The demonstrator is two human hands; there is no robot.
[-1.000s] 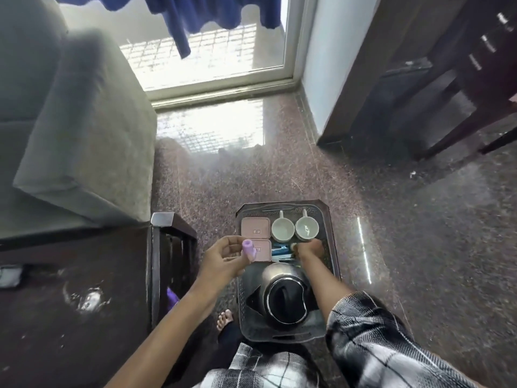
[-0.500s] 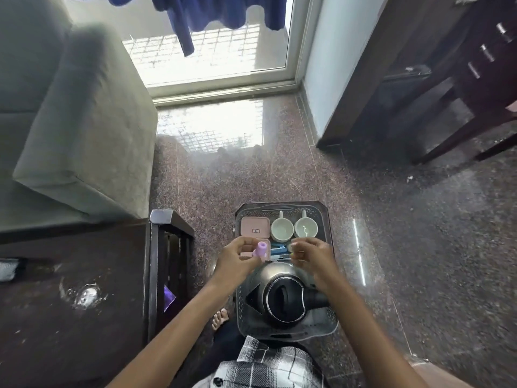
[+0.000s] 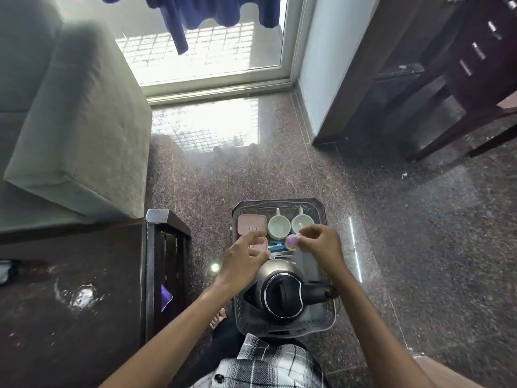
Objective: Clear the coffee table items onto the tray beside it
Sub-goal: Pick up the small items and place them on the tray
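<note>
I saw the right hand (image 3: 321, 245) pinching the purple piece (image 3: 291, 241) over the tray (image 3: 279, 203); left hand (image 3: 246, 261) spread, empty; the gap between cups (image 3: 279, 227) and kettle (image 3: 282, 295) lay directly below, I judged.

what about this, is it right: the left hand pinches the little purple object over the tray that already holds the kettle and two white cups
Not quite: the head view shows the right hand pinching the small purple round object over the grey perforated plastic tray; the left hand holds nothing. The rest stands.
</note>
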